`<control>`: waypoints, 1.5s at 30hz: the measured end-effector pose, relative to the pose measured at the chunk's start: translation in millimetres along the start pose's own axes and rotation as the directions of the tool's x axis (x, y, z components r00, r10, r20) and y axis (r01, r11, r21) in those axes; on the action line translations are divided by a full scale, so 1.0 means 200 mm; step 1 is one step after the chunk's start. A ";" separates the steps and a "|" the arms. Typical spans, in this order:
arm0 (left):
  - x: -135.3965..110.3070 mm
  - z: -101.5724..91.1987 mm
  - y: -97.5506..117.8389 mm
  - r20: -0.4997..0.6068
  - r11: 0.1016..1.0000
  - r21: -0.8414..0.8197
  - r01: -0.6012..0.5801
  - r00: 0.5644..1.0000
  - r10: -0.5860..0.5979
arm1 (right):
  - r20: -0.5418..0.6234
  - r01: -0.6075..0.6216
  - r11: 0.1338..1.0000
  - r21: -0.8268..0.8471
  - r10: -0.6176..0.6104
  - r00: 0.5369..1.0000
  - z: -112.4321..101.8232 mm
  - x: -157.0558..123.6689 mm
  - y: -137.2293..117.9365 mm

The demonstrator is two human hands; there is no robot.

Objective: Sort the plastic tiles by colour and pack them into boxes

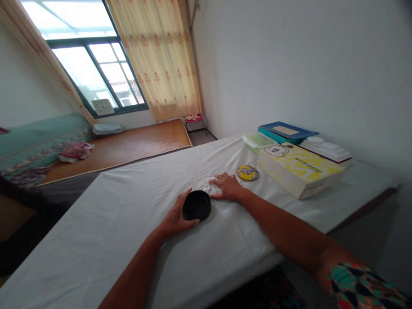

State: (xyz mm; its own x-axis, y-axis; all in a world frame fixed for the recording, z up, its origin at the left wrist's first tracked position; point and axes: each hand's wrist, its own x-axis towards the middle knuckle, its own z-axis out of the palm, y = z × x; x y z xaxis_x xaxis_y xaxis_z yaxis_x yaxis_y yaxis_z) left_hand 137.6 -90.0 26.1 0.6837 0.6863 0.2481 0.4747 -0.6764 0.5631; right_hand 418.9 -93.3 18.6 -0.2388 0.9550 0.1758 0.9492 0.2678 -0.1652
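Note:
A round black tin rests on the cloth-covered table, its open top facing up and its inside dark. My left hand is wrapped around its left side, thumb at the near edge and fingers at the far edge. Just right of the tin, my right hand lies over a loose pile of thin white loops, which look like small bands. Its fingers are spread on the pile, and part of the pile is hidden beneath them. A round yellow patterned lid lies beyond that hand.
A yellow and white box stands at the right, with a clear green-tinted container, a blue box and a white plastic item behind it. The white tablecloth covers the table. Past it are a bed mat and a small stool.

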 end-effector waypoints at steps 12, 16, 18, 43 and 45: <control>0.00 0.01 -0.01 -0.015 1.000 0.030 0.001 1.000 0.000 | -0.206 0.083 0.989 0.124 -0.056 0.977 0.04 0.03 -0.02; 0.00 0.02 -0.03 -0.017 1.000 0.024 0.004 1.000 -0.004 | -0.243 0.069 0.986 0.151 -0.030 0.970 0.04 0.03 -0.02; 0.00 0.02 -0.03 -0.010 1.000 0.018 0.017 1.000 -0.016 | -0.256 0.040 0.985 0.170 0.005 0.967 0.04 0.03 -0.02; 0.05 0.15 0.13 -0.029 0.994 -0.100 -0.034 0.999 0.031 | -0.411 0.257 0.695 0.672 0.061 0.910 -0.09 -0.03 -0.36; 0.04 0.15 0.12 -0.040 0.993 -0.113 -0.036 0.999 0.031 | -0.396 0.300 0.740 0.602 -0.050 0.917 -0.09 -0.04 -0.34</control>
State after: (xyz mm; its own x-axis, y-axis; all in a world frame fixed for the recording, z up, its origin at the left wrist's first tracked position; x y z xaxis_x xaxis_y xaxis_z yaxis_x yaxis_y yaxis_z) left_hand 171.1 -107.6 18.2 0.6756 0.6748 0.2969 0.3845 -0.6662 0.6390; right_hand 360.0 -121.6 45.5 -0.1849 0.8118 0.5540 0.5076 0.5615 -0.6534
